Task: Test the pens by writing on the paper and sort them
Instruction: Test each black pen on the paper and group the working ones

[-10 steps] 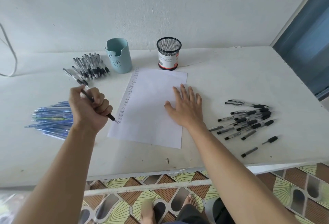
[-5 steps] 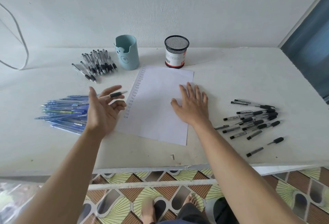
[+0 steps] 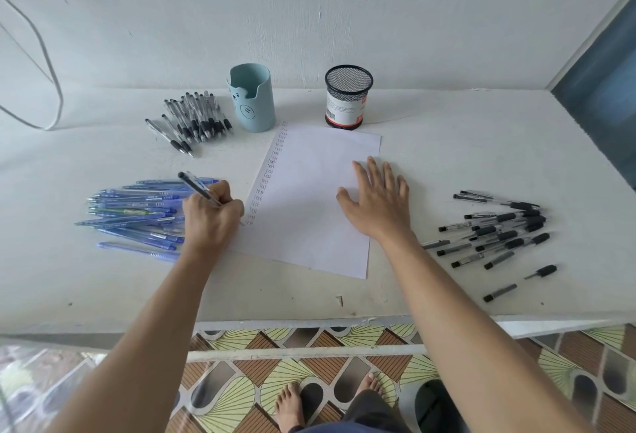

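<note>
The left hand (image 3: 210, 217) has its fingers curled round a black pen (image 3: 199, 188), barrel slanting up and to the left, with the tip seemingly at the paper's (image 3: 309, 198) left edge at the foot of a column of small handwritten words, though the knuckles hide the point itself. The right hand (image 3: 377, 198) lies flat with fingers spread, pressing the sheet's right part and holding nothing. On the white table (image 3: 447, 143), blue pens (image 3: 137, 212) lie just left of the writing hand, black pens (image 3: 499, 229) to the right, and a third bunch of black pens (image 3: 192, 119) beside a light-blue cup (image 3: 253, 98), near a mesh holder (image 3: 348, 97).
</note>
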Tool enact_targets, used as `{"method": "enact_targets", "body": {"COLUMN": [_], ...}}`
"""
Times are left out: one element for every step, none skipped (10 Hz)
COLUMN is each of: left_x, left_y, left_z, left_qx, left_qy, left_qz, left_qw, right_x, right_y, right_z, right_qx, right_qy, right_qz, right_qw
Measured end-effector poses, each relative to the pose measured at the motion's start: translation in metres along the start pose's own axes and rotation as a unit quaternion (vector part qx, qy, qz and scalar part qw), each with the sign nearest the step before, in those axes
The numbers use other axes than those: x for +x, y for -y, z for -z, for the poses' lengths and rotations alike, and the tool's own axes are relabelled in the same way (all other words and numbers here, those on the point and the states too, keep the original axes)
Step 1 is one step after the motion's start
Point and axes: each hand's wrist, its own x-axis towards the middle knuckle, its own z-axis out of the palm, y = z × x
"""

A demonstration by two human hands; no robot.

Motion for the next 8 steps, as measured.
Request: {"method": "enact_targets", "body": {"left_x": [0.0012,0.0041,0.0041,0.0043,0.0059,0.0066,0.0052,0.0072], "left_y": [0.0016,0.0068,0.0061,0.0063,0.0090,0.0103,0.0092,0.0087], "left_z": [-0.0006,-0.0013,-0.0008,-0.0009,-0.0021,-0.0025,-0.0030,-0.0041], "left_qx": [0.014,0.022,0.042,0.040,0.038,0.032,0.042,0.051], "left_qy": [0.002,0.014,0.023,0.021,0.019,0.015,0.026,0.027], "left_qz": [-0.009,-0.026,-0.065,-0.065,-0.061,-0.072,-0.083,-0.075], "left_qw": [1.000,0.999,0.997,0.997,0.997,0.997,0.995,0.995], "right_x": [-0.0004,-0.0004,-0.0005,-0.0005,-0.0003,-0.0002,-0.0004,-0.0008], "right_y": [0.0001,0.0003,0.0001,0.0002,0.0004,0.0001,0.0003,0.0007], "right_z": [0.0000,0.0001,0.0004,0.0008,0.0006,0.0003,0.0005,0.0002], "right_qx": [-0.002,-0.001,0.000,0.001,-0.004,-0.005,-0.007,-0.007], "right_qy": [-0.001,-0.001,0.004,0.004,0.005,0.005,0.005,0.006], "right_qz": [0.000,0.000,-0.001,0.001,0.001,0.001,0.001,0.000], "right_qw": [1.000,1.000,1.000,1.000,1.000,1.000,1.000,1.000]}}
